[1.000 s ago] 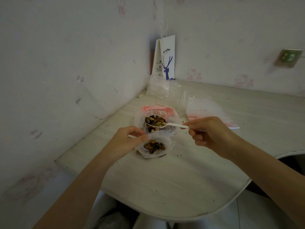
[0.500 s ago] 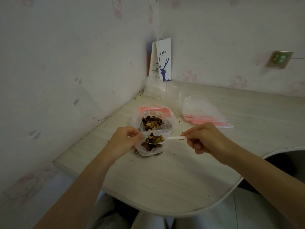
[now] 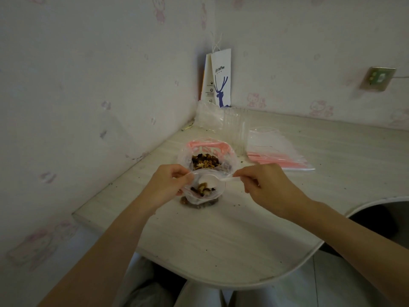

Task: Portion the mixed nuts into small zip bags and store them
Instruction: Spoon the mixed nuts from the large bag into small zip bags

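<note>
Presently catalogued: one small clear plastic zip bag (image 3: 205, 196), partly filled with mixed nuts, stood on the pale wood-grain table (image 3: 221, 240) just in front of the large clear pink-zipped supply bag (image 3: 205, 160) of nuts. Its mouth was held open by the left hand (image 3: 168, 185), with the rim pinched between thumb and fingers. A white plastic spoon (image 3: 219, 180) was pinched by its handle in the right hand (image 3: 265, 187). The bowl was laid over the small bag's mouth, and no nuts were seen in it.

Handling, as judged: the film was thin, limp and slippery, and likely to slump or tip if the rim were let go. The contents were light and loose, apt to roll. Hold was best taken at the stiffer zip strip, not at the walls.

Edges and room: a wall was set close on the left. Open surface was left down to the curved front edge, and rightward toward a flat stack of empty pink-strip zip bags (image 3: 276, 151).
</note>
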